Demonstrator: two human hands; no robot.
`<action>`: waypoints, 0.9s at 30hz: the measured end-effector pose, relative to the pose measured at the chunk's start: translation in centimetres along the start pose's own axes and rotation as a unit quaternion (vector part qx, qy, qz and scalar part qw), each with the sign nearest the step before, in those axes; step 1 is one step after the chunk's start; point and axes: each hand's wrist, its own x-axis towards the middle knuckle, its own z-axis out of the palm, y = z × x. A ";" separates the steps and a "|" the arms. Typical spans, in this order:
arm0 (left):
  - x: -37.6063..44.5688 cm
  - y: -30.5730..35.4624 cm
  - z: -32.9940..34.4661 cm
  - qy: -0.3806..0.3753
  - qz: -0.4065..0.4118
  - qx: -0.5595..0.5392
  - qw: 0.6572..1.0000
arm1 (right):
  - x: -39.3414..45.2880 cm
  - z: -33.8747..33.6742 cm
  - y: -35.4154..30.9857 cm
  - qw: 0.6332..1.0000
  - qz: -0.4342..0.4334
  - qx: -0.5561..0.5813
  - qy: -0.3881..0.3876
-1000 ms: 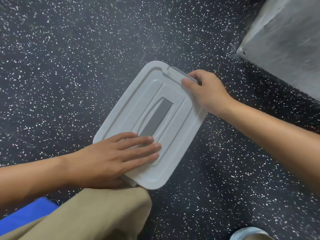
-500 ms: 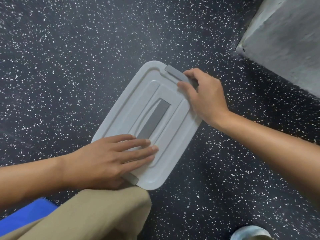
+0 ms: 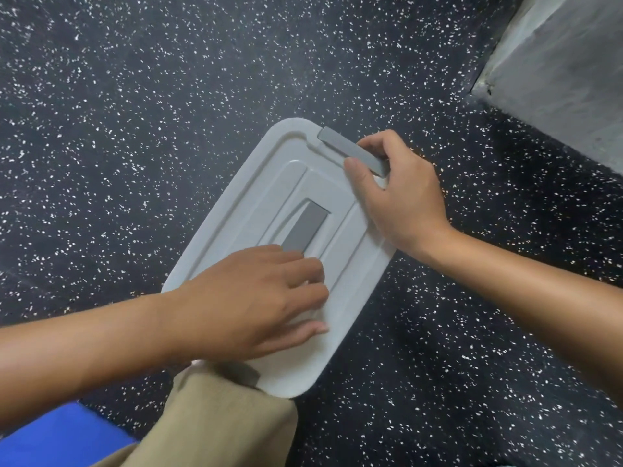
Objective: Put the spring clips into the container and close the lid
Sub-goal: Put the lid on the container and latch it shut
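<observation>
A white rectangular lid [image 3: 249, 210] covers the container on the dark speckled floor, with a flat grey handle [image 3: 305, 227] set in its middle. My left hand [image 3: 256, 298] lies flat on the near half of the lid, fingers spread, pressing on it. My right hand [image 3: 401, 193] is at the far end, with thumb and fingers pinching the grey latch [image 3: 350, 150], which is folded up over the lid's rim. No spring clips are visible; the container's inside is hidden by the lid.
My knee in tan trousers [image 3: 215, 419] touches the near end of the container. A blue object [image 3: 57, 436] lies at the bottom left. A grey concrete block [image 3: 556, 62] stands at the top right. Dark speckled floor [image 3: 135, 129] surrounds the container.
My right hand has shifted from the lid's far corner onto the grey latch and swung it up onto the rim. My left hand has slid a little toward the near end.
</observation>
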 end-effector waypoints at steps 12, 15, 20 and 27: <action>7.8 2.6 2.1 0.123 -0.071 -0.006 0.990 | -1.1 -1.8 7.6 0.953 0.228 0.201 -0.015; 9.2 3.1 3.3 0.119 -0.075 0.034 0.989 | -2.4 -0.9 10.7 0.950 0.240 0.198 -0.032; 9.9 3.1 4.3 0.136 -0.096 0.073 0.983 | -3.3 0.3 11.9 0.941 0.262 0.212 -0.020; 10.4 3.7 5.3 0.181 -0.111 0.137 0.968 | -6.4 1.1 9.4 0.930 0.293 0.224 -0.017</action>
